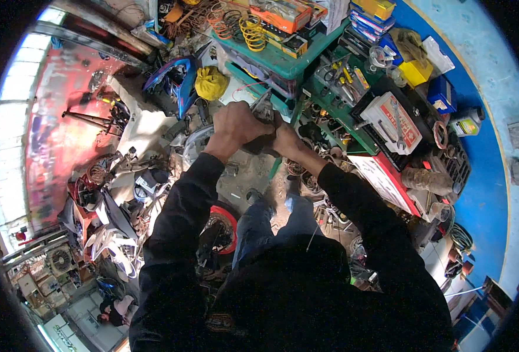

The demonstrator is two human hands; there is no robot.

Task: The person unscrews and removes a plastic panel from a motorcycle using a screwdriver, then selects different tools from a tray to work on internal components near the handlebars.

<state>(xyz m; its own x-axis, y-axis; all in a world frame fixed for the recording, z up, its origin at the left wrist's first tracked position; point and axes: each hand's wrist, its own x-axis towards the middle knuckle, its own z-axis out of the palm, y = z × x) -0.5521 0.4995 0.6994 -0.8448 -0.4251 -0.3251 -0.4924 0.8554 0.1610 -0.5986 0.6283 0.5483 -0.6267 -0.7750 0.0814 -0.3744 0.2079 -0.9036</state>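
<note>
Down at six o'clock, closest to the camera, two black sleeves (171,234) rise from the lower edge, and between them blue-jeaned knees (271,217) over a littered floor. Follow the sleeves up and the hands meet just above centre. The left hand (236,126) is a tight fist, knuckles up, fingers curled hard round one end of a dark metal part (263,141). The right hand (288,141) sits touching it at three o'clock, wrapped closed on the other end of the same piece. What the part is, I cannot tell: the hands cover most of it, and only a dark strip shows between them, with a grey metal tip (264,102) poking out at twelve o'clock.

At seven o'clock from the hands, a red-rimmed wheel hub (221,226) lies on the floor beside the left knee. Further out at nine o'clock, white and black motorcycle body panels (118,234) lie heaped.

Beyond the hands, at eleven o'clock, a yellow cloth bundle (210,83) sits just beside a blue fairing (174,82). At twelve to one o'clock stands a green shelf unit (283,61), with yellow and orange coil springs (250,29) on top. At three o'clock, a bench carries a red and white box (397,120) with a wrench lying across it, against a blue wall (488,158).
</note>
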